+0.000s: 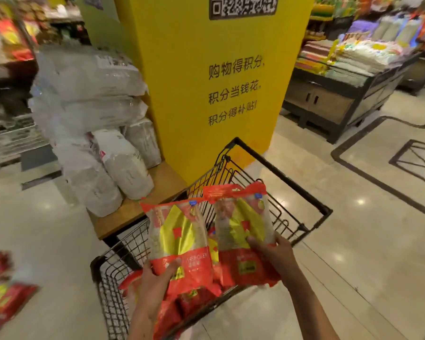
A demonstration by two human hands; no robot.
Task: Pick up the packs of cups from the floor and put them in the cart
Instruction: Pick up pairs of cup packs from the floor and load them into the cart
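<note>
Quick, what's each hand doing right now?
Left hand: closed on a pack of cups.
Right hand: closed on a second pack.

One view only, head-worn, wide-angle. Looks forward and steeply down from standing height over the cart, which sits close, just below centre. Both forearms enter from the bottom edge. Faces a yellow pillar just beyond the cart. Floor fills the lower sides; shelves well off at upper right, stacked white bags near at left. Edges bend and blur from lens distortion.
</note>
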